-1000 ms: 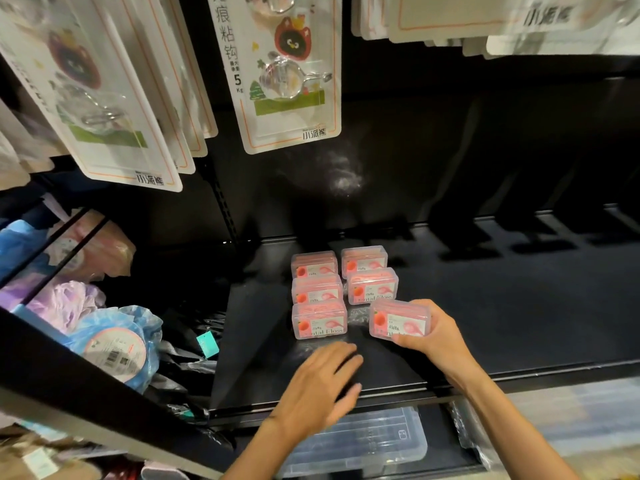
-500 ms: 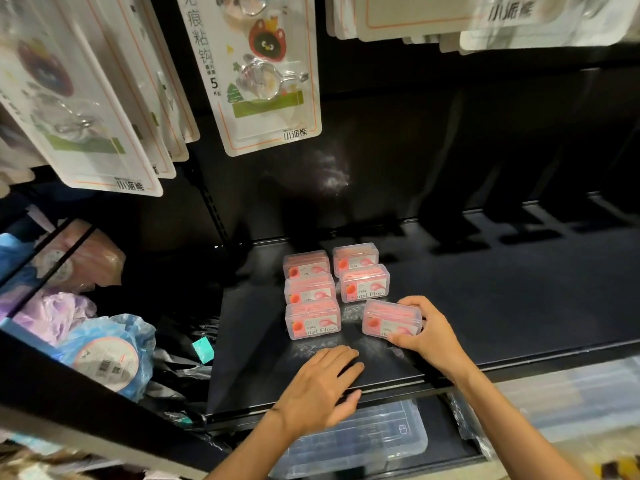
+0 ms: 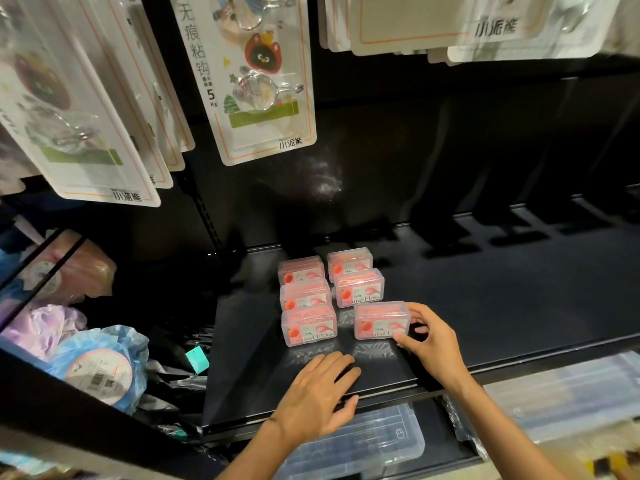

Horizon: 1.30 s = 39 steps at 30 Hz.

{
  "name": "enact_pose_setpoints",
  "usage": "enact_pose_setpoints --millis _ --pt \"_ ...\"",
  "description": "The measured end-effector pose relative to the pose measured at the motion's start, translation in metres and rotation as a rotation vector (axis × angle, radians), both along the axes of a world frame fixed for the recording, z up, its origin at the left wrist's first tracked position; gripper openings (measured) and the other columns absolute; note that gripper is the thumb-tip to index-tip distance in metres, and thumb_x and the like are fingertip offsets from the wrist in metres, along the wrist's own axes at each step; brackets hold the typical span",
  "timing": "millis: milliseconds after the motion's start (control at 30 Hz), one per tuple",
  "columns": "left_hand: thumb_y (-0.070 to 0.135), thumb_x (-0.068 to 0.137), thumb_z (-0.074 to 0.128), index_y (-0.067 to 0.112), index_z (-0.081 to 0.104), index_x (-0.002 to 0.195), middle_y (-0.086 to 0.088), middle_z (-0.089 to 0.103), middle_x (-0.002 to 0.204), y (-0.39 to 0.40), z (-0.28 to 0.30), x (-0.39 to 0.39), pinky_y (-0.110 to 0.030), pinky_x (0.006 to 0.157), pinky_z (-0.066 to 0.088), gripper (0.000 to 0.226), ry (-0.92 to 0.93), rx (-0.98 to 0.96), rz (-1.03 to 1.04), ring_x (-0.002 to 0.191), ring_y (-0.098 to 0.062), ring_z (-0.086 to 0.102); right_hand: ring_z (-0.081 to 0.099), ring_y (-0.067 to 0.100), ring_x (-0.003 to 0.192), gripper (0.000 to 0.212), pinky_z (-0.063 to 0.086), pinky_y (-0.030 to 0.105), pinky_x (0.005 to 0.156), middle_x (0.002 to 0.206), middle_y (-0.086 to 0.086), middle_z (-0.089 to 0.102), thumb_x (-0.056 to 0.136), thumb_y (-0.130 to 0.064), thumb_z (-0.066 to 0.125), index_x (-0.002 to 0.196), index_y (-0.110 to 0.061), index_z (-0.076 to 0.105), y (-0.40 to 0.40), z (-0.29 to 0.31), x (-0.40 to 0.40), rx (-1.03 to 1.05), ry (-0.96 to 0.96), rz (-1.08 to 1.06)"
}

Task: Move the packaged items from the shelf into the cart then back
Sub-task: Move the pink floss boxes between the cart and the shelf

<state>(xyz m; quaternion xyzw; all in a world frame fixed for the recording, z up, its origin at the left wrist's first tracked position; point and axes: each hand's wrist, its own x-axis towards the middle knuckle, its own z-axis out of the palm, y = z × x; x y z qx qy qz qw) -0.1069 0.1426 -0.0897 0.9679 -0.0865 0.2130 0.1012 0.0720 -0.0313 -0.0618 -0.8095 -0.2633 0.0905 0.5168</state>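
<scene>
Pink dental-floss boxes in clear plastic cases (image 3: 304, 296), six of them, sit in two columns on the black metal shelf (image 3: 485, 306). Right hand (image 3: 429, 344) holds the nearest right-column box (image 3: 379, 320), thumb at its front corner, fingers curled at its far end. Left hand (image 3: 315, 393) lies flat on the shelf's front edge, fingers straight. Clear plastic bins (image 3: 363, 441) below, contents hard to make out. White hook blister cards (image 3: 256, 77) hang above.

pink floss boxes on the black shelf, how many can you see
6. Left column, back to front: box, box, box. Right column: box, box, and the front box, pinched by the right hand. None looks hidden.
</scene>
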Motion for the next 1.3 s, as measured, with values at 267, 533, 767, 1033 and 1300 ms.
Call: enact_pose_setpoints --millis 267,533,767,1033,1300 --pt "0.038 0.086 0.059 0.018 0.067 0.115 -0.001 0.064 0.119 0.000 0.001 0.001 -0.026 0.100 0.043 0.036 -0.012 -0.003 -0.001 0.113 -0.014 0.057 0.059 0.001 0.097 0.046 0.041 0.008 0.075 0.107 -0.013 0.066 0.077 -0.013 0.077 0.117 -0.027 0.059 0.012 -0.006 0.002 -0.008 -0.023 -0.011" --pt "0.040 0.087 0.054 0.019 0.067 0.114 0.001 0.064 0.117 0.000 0.005 0.001 -0.026 0.095 0.047 0.037 -0.001 0.018 -0.002 0.110 -0.013 0.058 0.050 -0.006 0.097 0.047 0.036 0.003 0.074 0.110 -0.006 0.062 0.083 -0.019 0.073 0.126 -0.029 0.057 0.022 -0.011 0.001 -0.064 -0.042 -0.036" --pt "0.039 0.087 0.055 0.018 0.067 0.114 0.000 0.064 0.117 0.000 0.004 0.002 -0.027 0.096 0.047 0.036 -0.011 0.011 -0.001 0.110 -0.014 0.058 0.051 0.004 0.098 0.045 0.036 0.009 0.077 0.109 -0.001 0.064 0.083 -0.026 0.072 0.126 -0.028 0.058 0.025 -0.020 0.003 -0.117 -0.108 -0.055" --pt "0.039 0.086 0.056 0.017 0.067 0.115 -0.001 0.064 0.119 0.000 0.003 0.002 -0.029 0.095 0.049 0.037 0.009 0.036 0.005 0.111 -0.015 0.058 0.049 0.005 0.100 0.044 0.036 0.018 0.080 0.111 0.002 0.064 0.084 -0.031 0.070 0.126 -0.027 0.058 0.025 -0.019 0.001 -0.146 -0.111 -0.072" --pt "0.042 0.087 0.051 0.020 0.066 0.110 0.004 0.062 0.115 -0.005 0.009 0.007 -0.030 0.088 0.052 0.036 0.118 -0.041 0.100 0.105 -0.011 0.058 0.054 0.006 0.104 0.038 0.043 0.022 0.095 0.117 -0.001 0.060 0.090 -0.024 0.065 0.127 -0.019 0.059 -0.025 -0.004 -0.021 -0.054 -0.036 -0.147"
